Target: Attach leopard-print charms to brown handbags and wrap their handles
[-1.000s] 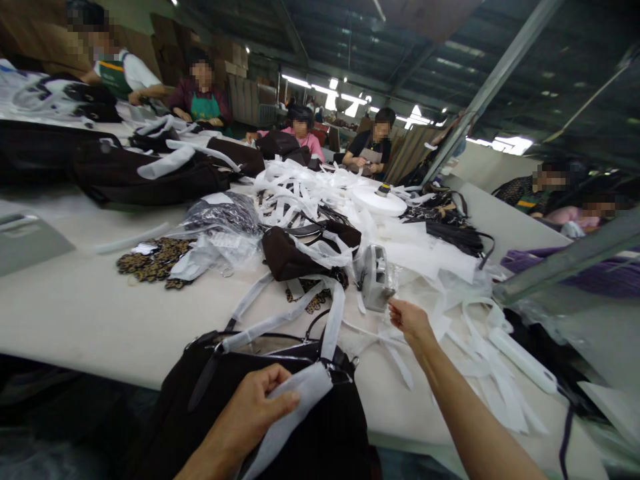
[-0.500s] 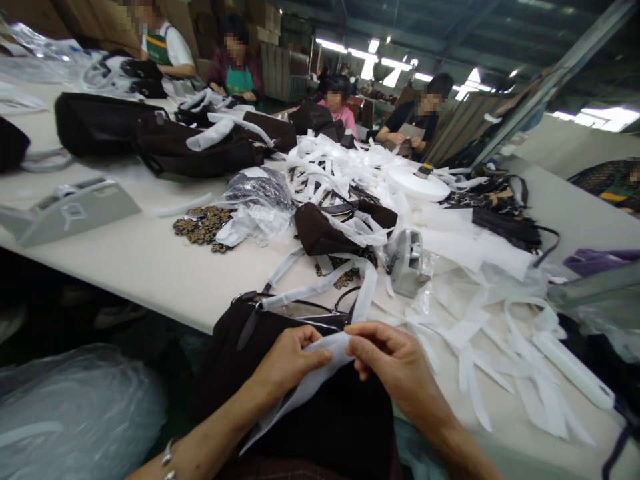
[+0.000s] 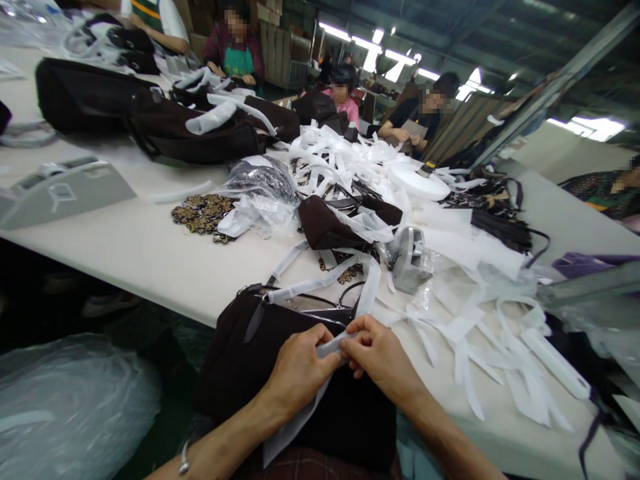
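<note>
Your left hand [image 3: 301, 365] and right hand [image 3: 379, 355] pinch the strip [image 3: 291, 431] over the bag [image 3: 353, 419], seemingly folding it; next calls for steady pressure, dispenser [image 3: 408, 265] at one o'clock.

The left hand [image 3: 303, 370] and right hand [image 3: 373, 353] partly hide the white strip [image 3: 287, 437]; the left edge cuts off the grey dispenser [image 3: 65, 193] and plastic heap [image 3: 75, 407]. The top edge crops one co-worker [image 3: 173, 27]; the head is unseen.
</note>
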`<state>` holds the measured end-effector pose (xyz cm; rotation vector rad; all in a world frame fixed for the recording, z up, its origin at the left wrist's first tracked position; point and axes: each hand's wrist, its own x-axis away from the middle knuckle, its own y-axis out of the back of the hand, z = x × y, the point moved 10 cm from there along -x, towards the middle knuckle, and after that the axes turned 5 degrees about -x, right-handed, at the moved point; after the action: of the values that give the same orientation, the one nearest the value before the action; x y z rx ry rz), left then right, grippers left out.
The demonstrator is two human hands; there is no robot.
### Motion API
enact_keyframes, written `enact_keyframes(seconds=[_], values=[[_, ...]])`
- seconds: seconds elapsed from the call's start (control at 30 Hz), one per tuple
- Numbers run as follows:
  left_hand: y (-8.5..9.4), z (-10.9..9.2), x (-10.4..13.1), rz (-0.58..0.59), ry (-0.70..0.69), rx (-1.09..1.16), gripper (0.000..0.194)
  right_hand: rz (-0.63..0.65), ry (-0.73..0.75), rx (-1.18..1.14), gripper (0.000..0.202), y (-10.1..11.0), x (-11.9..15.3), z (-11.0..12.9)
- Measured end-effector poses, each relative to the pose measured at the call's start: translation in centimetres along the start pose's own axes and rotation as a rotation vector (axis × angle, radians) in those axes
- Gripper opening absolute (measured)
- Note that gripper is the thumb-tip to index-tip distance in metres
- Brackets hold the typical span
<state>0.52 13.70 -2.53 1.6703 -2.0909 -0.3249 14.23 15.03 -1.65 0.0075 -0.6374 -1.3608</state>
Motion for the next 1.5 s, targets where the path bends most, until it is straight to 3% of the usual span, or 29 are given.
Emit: enact_keyframes(seconds=[0.23, 0.63, 0.83, 0.93, 1.03, 1.13, 1.2, 1.27, 1.33, 1.43, 1.5], values=[[-0.1, -0.1, 0.3, 0.001, -0.014, -0.014, 0.019, 0.039, -0.070, 0.076, 0.027, -0.2, -0.5, -0.5], [-0.1, 0.0, 0.2, 0.010, 0.001, 0.014, 0.012, -0.037, -0.075, 0.271, 0.043, 0.7, 0.7, 0.1], [-0.2, 0.4, -0.1, 0.030, 0.014, 0.109, 0.009, -0.175, 0.135, 0.645, 0.056, 1.5, 0.9, 2.1], [-0.3, 0.6, -0.4, 0.055, 0.032, 0.218, 0.009, -0.218, 0.148, 0.785, 0.059, 1.2, 0.9, 2.5], [-0.3, 0.8, -0.7, 0.077, 0.048, 0.312, 0.010, -0.191, 0.123, 0.720, 0.060, 1.0, 0.8, 2.0], [-0.6, 1.1, -0.9, 0.103, 0.059, 0.404, 0.016, -0.068, 0.036, 0.438, 0.064, 1.3, 1.0, 0.4], [-0.9, 1.2, -1.0, 0.128, 0.071, 0.481, 0.020, -0.058, 0.030, 0.324, 0.065, 2.4, 1.6, 0.0], [-1.2, 1.5, -1.2, 0.145, 0.092, 0.542, 0.024, -0.158, 0.169, 0.351, 0.062, 4.3, 2.3, 1.3], [-1.4, 1.6, -1.2, 0.164, 0.117, 0.596, 0.027, -0.231, 0.433, 0.455, 0.056, 5.0, 3.4, 3.6], [-1.7, 1.7, -1.4, 0.190, 0.143, 0.682, 0.034, -0.172, 0.795, 0.644, 0.049, 2.7, 4.5, 5.9], [-1.9, 2.0, -1.5, 0.205, 0.176, 0.721, 0.038, -0.142, 0.920, 0.737, 0.041, 1.2, 4.2, 6.3]])
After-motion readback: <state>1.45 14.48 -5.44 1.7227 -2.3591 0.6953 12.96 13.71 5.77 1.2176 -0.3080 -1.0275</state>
